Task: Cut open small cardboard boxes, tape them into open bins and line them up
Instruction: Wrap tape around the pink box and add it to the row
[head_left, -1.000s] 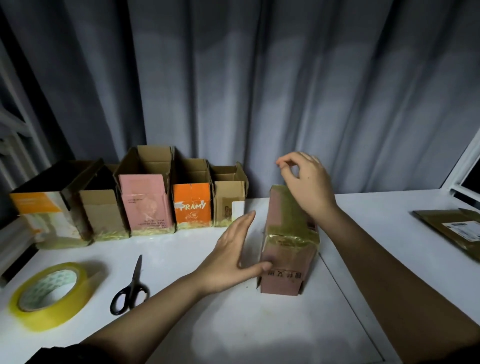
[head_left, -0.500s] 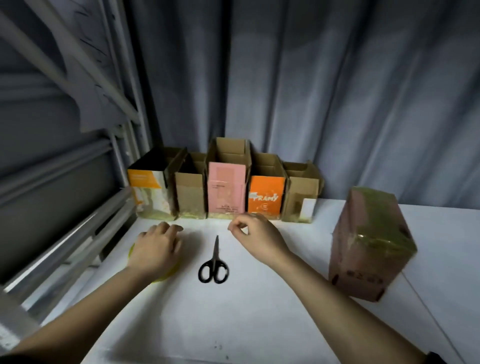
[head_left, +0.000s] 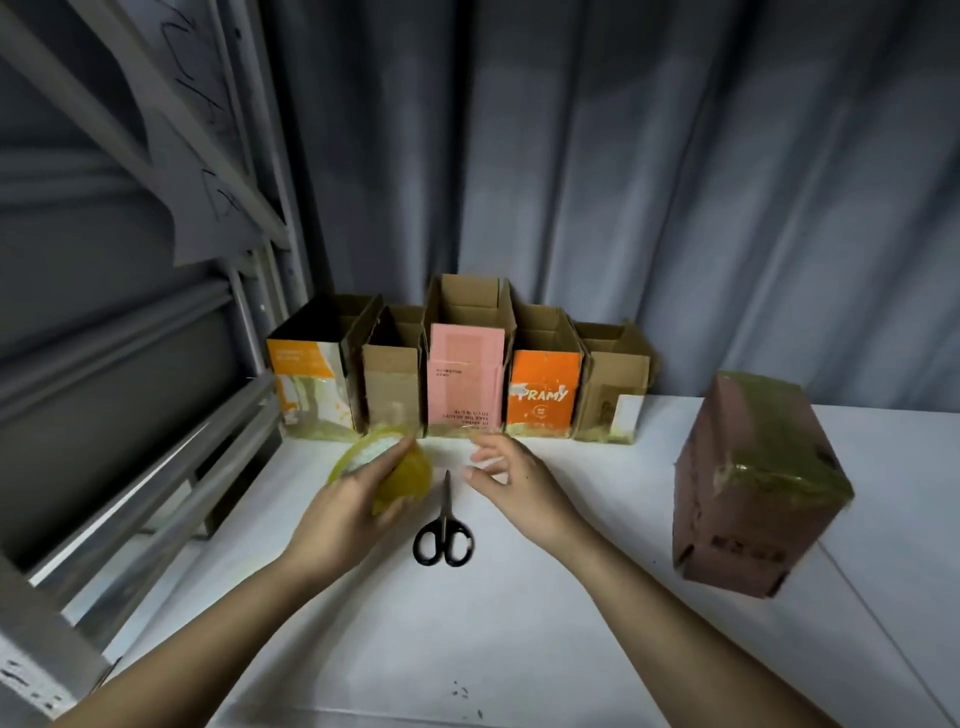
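Taping step looks to be in hand, judging by what the hands are on. Largest first: grey curtain behind, metal frame at left, white table below.

Pink box stands upright on the table at right, well apart from both hands; top looks already taped over w/ yellowish tape, so prob. it's the next bin to be done.

Row of five open bins sits along the back edge, side by side, touching, against the curtain.

Left hand grips the yellow tape roll, lifted & tilted, fingers curled round its rim. It's just in front of the row's left half.

Right hand hovers just beside the roll, fingers loosely spread w/ thumb and forefinger close but holding nothing that shows; blurred, so can't rule out a tape end.

Scissors lie flat betw. the two hands, blades pointing at the bins, untouched.

Next move, my guess: right fingers need to find the tape's loose end & peel it, then bring roll over to the box; scissors needed for the cut.
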